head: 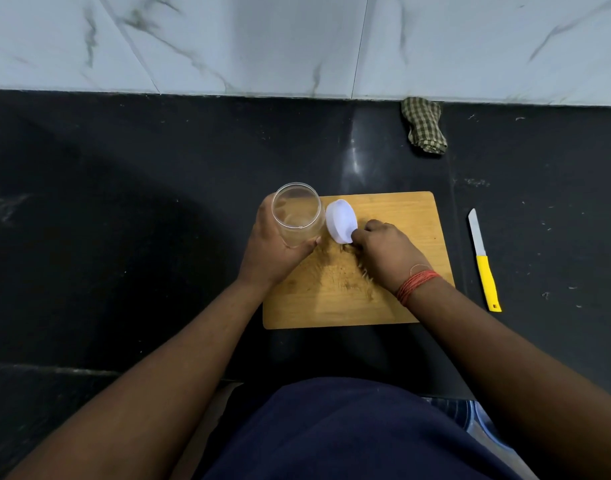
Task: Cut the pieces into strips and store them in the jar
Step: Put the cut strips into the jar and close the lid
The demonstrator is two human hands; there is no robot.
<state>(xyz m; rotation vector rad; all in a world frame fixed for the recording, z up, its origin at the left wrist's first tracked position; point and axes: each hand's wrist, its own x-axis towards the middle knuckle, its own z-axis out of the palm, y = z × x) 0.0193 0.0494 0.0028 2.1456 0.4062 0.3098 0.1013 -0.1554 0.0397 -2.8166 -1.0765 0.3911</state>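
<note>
My left hand [273,244] grips a clear jar [299,214] at the left edge of a wooden cutting board [401,216]; its mouth is uncovered and faces up towards me. My right hand [383,252] pinches the lower edge of a white round lid [340,221], held tilted just right of the jar, above the board. Thin pale strips [338,277] lie scattered on the board below both hands, partly hidden by my right hand. The jar looks almost empty; its contents are hard to make out.
A knife [484,259] with a yellow handle lies on the black counter [124,220] right of the board, blade pointing away. A checked cloth [423,124] sits by the marble wall [297,43]. Small scraps dot the counter at right.
</note>
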